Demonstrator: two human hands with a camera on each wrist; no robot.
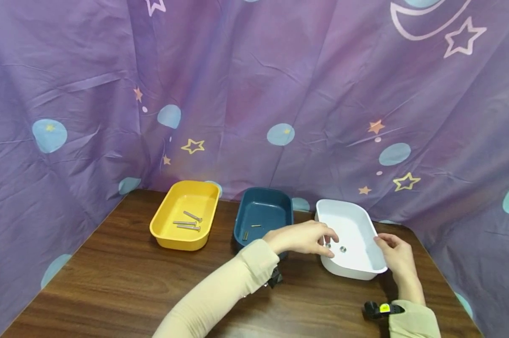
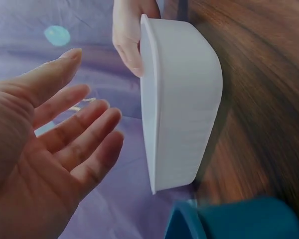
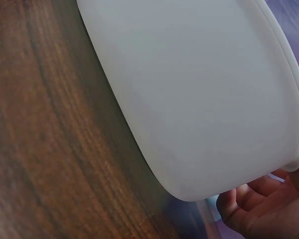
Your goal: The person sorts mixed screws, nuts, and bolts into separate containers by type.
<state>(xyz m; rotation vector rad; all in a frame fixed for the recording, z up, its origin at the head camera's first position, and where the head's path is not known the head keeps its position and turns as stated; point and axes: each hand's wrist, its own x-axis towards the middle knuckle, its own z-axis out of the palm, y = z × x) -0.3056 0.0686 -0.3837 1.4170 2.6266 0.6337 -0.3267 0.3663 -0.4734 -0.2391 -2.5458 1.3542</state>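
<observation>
A white tray (image 1: 355,213) stands at the right of the table. Inside it lie a small metal nut (image 1: 343,249) and a second nut (image 1: 328,245), partly behind the left fingers. My left hand (image 1: 307,238) hovers at the tray's left rim, with its fingers spread and bent a little; in the left wrist view that hand (image 2: 65,134) holds nothing. On the opposite side my right hand (image 1: 397,258) grips the tray's right rim, its thumb over the edge. Seen from the right wrist, its fingers (image 3: 251,196) lie against the outer wall.
A dark blue tray (image 1: 266,191) with several small brass-coloured screws (image 1: 246,235) is left of the white tray, partly behind the left forearm. Farther left, a yellow tray (image 1: 163,220) holds three long silver bolts (image 1: 188,228). A purple patterned cloth (image 1: 246,94) hangs behind the wooden table (image 1: 110,277).
</observation>
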